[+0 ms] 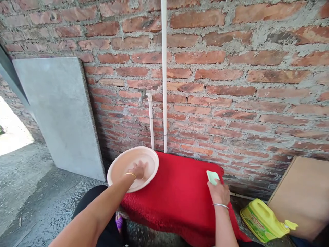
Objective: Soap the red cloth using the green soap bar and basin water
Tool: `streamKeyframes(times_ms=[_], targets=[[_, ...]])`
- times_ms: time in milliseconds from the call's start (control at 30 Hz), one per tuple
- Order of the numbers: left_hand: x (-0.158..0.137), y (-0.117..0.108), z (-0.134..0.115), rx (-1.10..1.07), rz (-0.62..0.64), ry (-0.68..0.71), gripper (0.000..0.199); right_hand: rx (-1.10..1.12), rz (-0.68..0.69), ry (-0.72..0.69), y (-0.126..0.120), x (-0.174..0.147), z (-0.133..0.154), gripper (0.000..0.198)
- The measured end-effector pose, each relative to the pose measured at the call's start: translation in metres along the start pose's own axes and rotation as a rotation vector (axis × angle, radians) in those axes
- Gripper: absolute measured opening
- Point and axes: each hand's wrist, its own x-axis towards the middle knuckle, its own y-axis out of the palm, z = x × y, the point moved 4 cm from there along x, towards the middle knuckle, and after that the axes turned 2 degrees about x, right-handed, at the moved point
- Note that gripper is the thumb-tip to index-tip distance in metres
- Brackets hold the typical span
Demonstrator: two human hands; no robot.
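**Dips left hand (138, 171) in pale basin (117, 167), pinches pale green block (212, 176) in right hand (219, 192)**

Lowers the left hand into cloudy water (151, 164) inside the pale basin, between 7 and 8 o'clock in the view. Seems to spread those fingers, though blurred by the water. Wears a gold bracelet (130, 174) on that wrist, over the basin. Pinches the pale green block between thumb and fingers of the right hand, between 4 and 5 o'clock. Wears a silver bangle (220, 205) on that wrist.

Works at a red cloth-covered tabletop (180, 195) around 6 o'clock, with the basin at its 10 o'clock corner and the block toward its 2 o'clock corner. Faces a brick wall (218, 79) with a white pipe (164, 68) rising at 12 o'clock and a grey tap (142, 97) between 10 and 11 o'clock. Has a grey slab (61, 116) at 9 o'clock, leaning near the wall. Has a yellow jug (263, 219) at 4 o'clock, just beside a brown board (300, 195).
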Motion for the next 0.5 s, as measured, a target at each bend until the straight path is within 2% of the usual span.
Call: streamKeyframes(times_ms=[100,167,267,400,500], targets=[[-0.003,-0.003,-0.001,0.007,0.018,0.008,0.115,0.010,-0.061,0.125,-0.015,0.006,-0.027,0.067],[-0.006,-0.004,-0.002,0.012,0.020,0.012,0.111,0.042,-0.071,0.095,-0.012,0.005,-0.021,0.069],[-0.008,-0.005,-0.003,0.018,0.017,0.014,0.110,0.110,-0.046,-0.056,0.011,-0.004,0.018,0.060],[-0.008,-0.004,-0.001,0.021,-0.002,0.003,0.111,0.196,0.024,-0.305,0.052,-0.033,0.081,0.047],[-0.006,-0.004,0.001,0.021,-0.063,-0.013,0.107,0.226,0.076,-0.421,0.071,-0.053,0.107,0.041]])
